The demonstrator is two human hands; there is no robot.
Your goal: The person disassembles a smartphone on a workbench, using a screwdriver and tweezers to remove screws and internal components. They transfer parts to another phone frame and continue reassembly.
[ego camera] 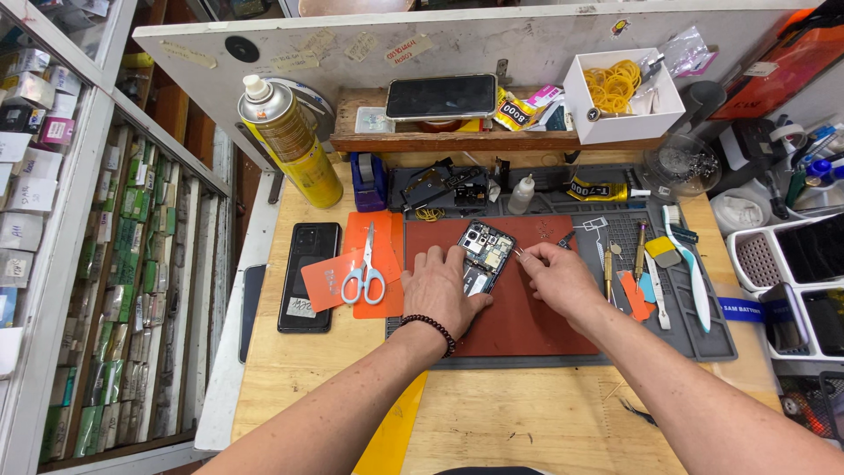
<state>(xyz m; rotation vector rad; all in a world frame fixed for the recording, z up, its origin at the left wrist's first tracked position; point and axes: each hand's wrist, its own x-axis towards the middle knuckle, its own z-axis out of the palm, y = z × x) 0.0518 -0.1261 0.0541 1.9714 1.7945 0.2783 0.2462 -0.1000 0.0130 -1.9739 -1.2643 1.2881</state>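
Observation:
An opened phone (484,249) with its circuit board showing lies on a red-brown work mat (519,325). My left hand (442,290) rests flat on the lower half of the phone and holds it down; a dark bead bracelet sits on that wrist. My right hand (556,277) is just right of the phone and pinches thin metal tweezers (520,255), whose tip points at the phone's right edge.
White-handled scissors (365,268) lie on orange plastic cards beside a black phone back (309,274). A yellow spray can (288,141) stands at the back left. Brushes and small tools (668,264) lie on the grey mat at right. A white box of rubber bands (620,92) sits on the shelf.

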